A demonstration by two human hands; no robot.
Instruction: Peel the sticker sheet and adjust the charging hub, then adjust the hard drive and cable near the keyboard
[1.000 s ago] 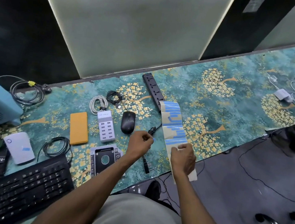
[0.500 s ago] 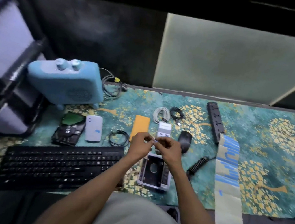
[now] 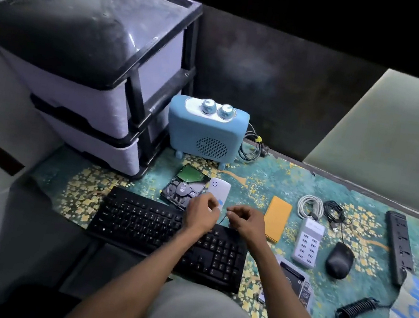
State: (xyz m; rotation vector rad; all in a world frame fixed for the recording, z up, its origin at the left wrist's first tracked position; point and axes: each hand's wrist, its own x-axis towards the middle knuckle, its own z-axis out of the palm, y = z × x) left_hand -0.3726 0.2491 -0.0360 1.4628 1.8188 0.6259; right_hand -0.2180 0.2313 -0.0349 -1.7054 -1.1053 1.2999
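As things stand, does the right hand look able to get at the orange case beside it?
Probably yes. The right hand hovers just left of the orange case, with nothing between them, though its fingers are curled, apparently pinching a thin wire that it would need to drop.

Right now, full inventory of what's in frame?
drawer unit: 1, black and white, far left
blue box with two knobs: 1, beside the drawers
bare hard drive: 1, before the blue box
white device: 1, beside the drive
keyboard: 1, black, near edge
yellow pad: 1, centre
white cable: 1, coiled
multi-port charger: 1, white
mouse: 1, black
power strip: 1, black, right
coiled black cord: 1, near right
left hand: curled grip, contents unclear
right hand: pinching something thin
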